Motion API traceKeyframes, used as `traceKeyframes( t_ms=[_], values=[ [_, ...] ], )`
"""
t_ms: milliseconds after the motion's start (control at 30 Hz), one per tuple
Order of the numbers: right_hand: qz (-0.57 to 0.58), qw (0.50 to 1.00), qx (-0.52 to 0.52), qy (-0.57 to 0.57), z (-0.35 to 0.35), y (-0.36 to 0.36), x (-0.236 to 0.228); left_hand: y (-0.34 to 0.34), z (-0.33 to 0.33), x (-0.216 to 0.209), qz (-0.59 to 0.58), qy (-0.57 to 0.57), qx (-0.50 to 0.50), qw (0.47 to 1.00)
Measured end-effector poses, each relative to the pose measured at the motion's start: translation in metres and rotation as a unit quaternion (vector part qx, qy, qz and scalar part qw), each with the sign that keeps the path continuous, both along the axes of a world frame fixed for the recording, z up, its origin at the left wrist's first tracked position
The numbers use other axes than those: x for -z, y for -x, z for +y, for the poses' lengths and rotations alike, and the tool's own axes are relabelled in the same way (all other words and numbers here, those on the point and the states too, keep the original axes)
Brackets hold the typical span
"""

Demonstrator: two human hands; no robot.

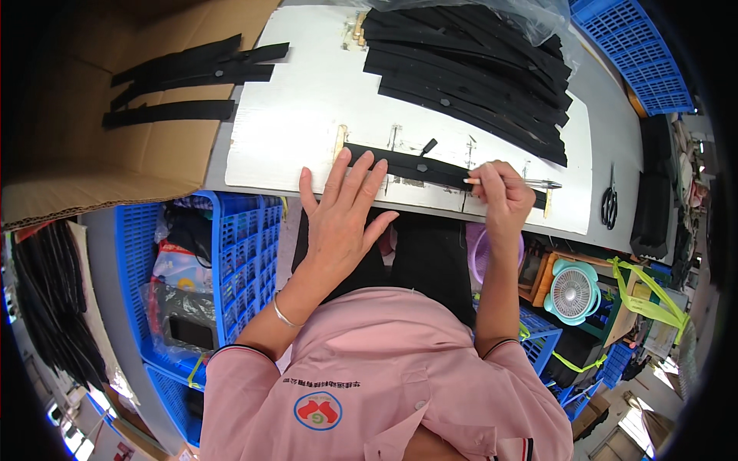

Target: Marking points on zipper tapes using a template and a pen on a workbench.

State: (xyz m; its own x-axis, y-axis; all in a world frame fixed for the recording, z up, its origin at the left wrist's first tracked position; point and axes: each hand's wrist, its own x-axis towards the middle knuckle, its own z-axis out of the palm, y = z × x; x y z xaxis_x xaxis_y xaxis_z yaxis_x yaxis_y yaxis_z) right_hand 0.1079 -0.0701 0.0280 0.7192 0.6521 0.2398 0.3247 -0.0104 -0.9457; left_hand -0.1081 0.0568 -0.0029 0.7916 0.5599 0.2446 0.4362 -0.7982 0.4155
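A long black fabric strip [442,170] lies along the near edge of the white board [292,100], with a small grey piece at its middle. A short black tab [428,147] sticks up just beyond it. My left hand [342,196] rests flat with fingers spread, its fingertips on the strip's left part. Pinched in my right hand [503,192] is a slim pen [547,184]; its pale end meets the strip and its silver end points right. Wooden stops [339,144] sit at the strip's ends. A pile of similar black strips [469,69] covers the board's far side.
At the left, an open cardboard box [165,161] has several black strips [169,112] over it. Black-handled scissors [609,206] lie on the grey table at the right. Blue crates [250,261] stand below left, another blue basket [634,54] far right. A turquoise fan [573,292] is below right.
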Motion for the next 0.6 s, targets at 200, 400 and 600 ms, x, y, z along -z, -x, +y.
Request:
traceKeyframes(
  t_ms=[200, 400, 600],
  values=[
    [-0.076, 0.997, -0.020, 0.017, 0.057, 0.025, -0.001, -0.003, -0.001, 0.000, 0.003, 0.005, -0.012, 1.000],
    [-0.085, 0.993, -0.047, 0.072, 0.082, 0.031, 0.017, -0.003, -0.002, 0.003, -0.017, 0.005, -0.016, 1.000],
    [-0.117, 0.989, -0.044, 0.079, 0.084, 0.030, 0.022, -0.003, -0.001, 0.007, -0.033, 0.005, -0.014, 0.999]
  ],
)
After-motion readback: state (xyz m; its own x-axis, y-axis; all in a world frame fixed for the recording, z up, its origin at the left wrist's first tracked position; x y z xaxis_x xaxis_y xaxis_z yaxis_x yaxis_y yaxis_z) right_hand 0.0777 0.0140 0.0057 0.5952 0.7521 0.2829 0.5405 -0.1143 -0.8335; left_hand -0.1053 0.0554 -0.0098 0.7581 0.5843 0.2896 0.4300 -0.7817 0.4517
